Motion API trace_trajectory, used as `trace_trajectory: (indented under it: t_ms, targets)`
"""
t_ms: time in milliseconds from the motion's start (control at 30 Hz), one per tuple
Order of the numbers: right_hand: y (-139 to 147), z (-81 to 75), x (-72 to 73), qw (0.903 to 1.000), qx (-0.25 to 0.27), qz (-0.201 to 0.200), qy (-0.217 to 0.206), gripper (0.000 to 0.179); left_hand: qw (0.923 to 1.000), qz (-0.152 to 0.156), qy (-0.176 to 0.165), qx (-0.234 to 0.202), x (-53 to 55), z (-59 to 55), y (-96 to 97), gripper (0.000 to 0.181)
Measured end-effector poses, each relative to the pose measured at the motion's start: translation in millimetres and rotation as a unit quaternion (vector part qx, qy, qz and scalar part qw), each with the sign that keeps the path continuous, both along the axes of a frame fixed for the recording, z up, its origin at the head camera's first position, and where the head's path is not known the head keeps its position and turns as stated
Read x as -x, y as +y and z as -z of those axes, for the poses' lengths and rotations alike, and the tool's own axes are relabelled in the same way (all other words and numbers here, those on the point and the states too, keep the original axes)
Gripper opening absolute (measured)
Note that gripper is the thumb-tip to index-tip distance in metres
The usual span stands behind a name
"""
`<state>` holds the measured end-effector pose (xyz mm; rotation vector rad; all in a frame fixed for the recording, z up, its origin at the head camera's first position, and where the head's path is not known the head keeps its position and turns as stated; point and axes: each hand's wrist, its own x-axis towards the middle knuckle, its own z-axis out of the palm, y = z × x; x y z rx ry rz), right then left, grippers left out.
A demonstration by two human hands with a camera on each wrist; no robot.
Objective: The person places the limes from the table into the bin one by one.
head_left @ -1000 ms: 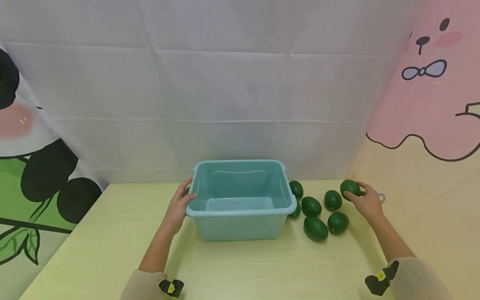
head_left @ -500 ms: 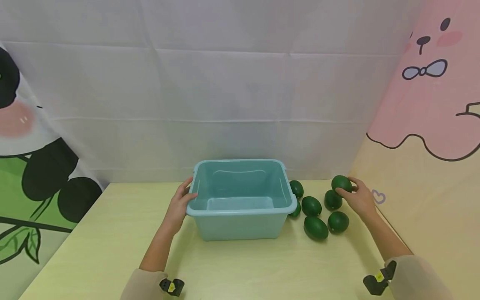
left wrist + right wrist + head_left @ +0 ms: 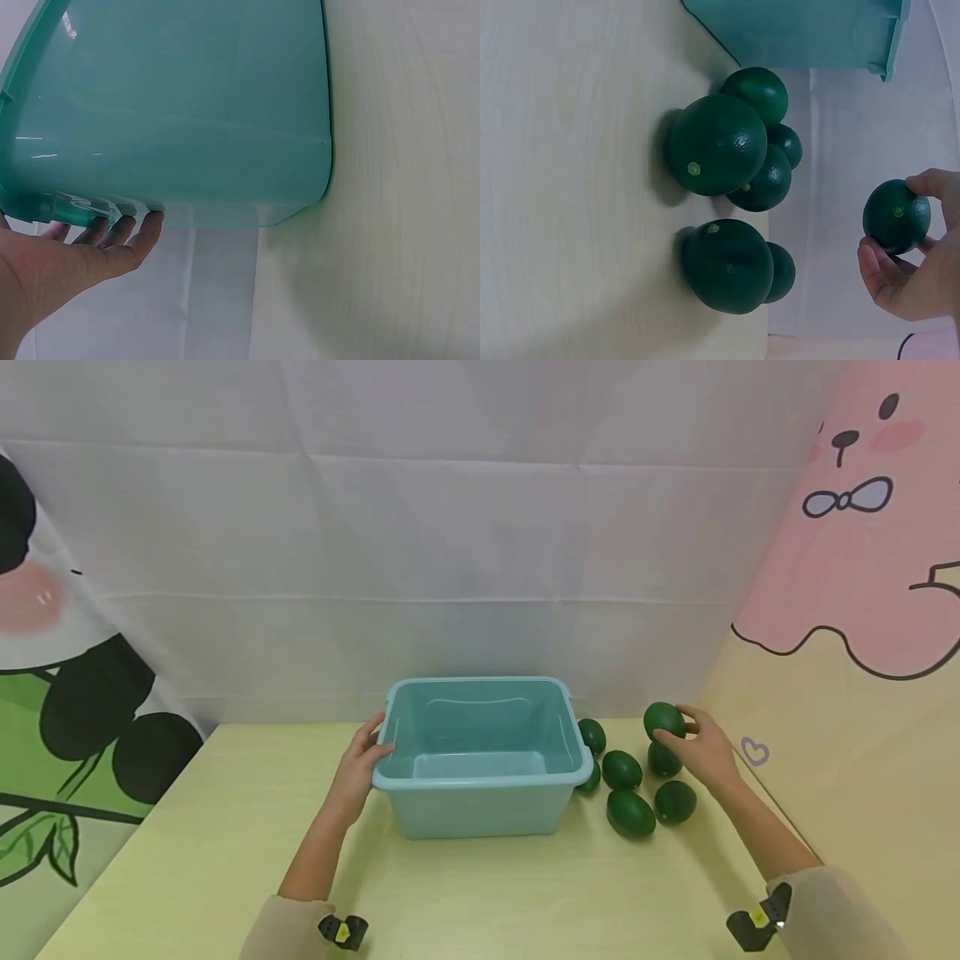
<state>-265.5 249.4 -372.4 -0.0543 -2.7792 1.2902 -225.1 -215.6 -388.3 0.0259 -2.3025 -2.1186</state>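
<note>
An oval dark green avocado [image 3: 664, 721] is in my right hand [image 3: 702, 747], pinched between thumb and fingers above the table. The right wrist view shows the held avocado [image 3: 897, 216] apart from the others, with a pale stem spot facing the camera. My left hand [image 3: 356, 777] grips the left rim of a light blue plastic tub [image 3: 480, 810], its thumb over the edge. In the left wrist view several fingers [image 3: 142, 240] lie against the tub wall [image 3: 187, 120] below the rim. No fruit is visible inside the tub.
Several more avocados [image 3: 631, 814] lie on the pale wooden table [image 3: 480, 893] to the right of the tub. One avocado [image 3: 663, 760] sits just below the held one in the head view. A white cloth wall [image 3: 450, 543] stands behind the table.
My right hand has lifted the avocado and carried it left toward the tub. The left hand, the tub and the other avocados stay in place.
</note>
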Motion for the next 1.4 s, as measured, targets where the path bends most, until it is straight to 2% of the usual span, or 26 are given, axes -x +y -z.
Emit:
trace_trajectory:
  t_ms: [600,1400]
  targets:
    - [-25.3,-17.5,-5.1,0.9994,-0.01,-0.034,0.003,0.076,1.0,0.003,-0.001,0.001,2.0,2.7,-0.8,0.059]
    - [-49.5,-33.1,-2.6,0.997,-0.012,-0.063,0.043,0.071,0.9999,-0.003,-0.009,-0.005,2.8,1.7,0.4,0.06]
